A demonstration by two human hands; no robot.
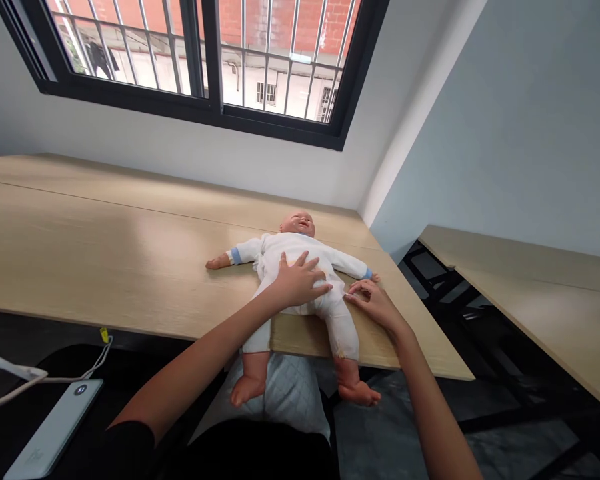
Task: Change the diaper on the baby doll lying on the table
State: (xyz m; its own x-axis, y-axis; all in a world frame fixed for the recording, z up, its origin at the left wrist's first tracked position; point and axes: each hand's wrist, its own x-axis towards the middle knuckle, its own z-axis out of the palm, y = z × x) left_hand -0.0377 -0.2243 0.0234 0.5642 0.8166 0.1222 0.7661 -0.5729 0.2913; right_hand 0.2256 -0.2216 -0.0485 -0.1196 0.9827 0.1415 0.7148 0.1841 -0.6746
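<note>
Lying face up on the table (pixel 130 240): the doll (pixel 325 303)

Walls (pixel 520 133) first, pale ones, with a barred window (pixel 210 60) up beyond the table. That wooden top runs well off to the left; over on the right, a second table (pixel 530 287) stands apart. Light trousers (pixel 290 380) show under the near edge, and here's our doll: head toward the window, arms flung out, back on the wood, both feet out past the edge, dressed in a white suit (pixel 297 243).

And the hands! The left hand (pixel 303 280) is laid across the doll's front, fingers fanned wide. The right hand (pixel 373 300) sits just beside the hip, near one outstretched doll hand, fingers curled, thumb and forefinger narrow by the suit; whether they pinch cloth, I cannot tell.

Lower left, a pale device (pixel 55 427) lies near white cables (pixel 10 365). Smaller now: blue cuffs (pixel 237 255) at the doll's wrists, and a tiny yellow tag (pixel 105 335) by the table's edge.
</note>
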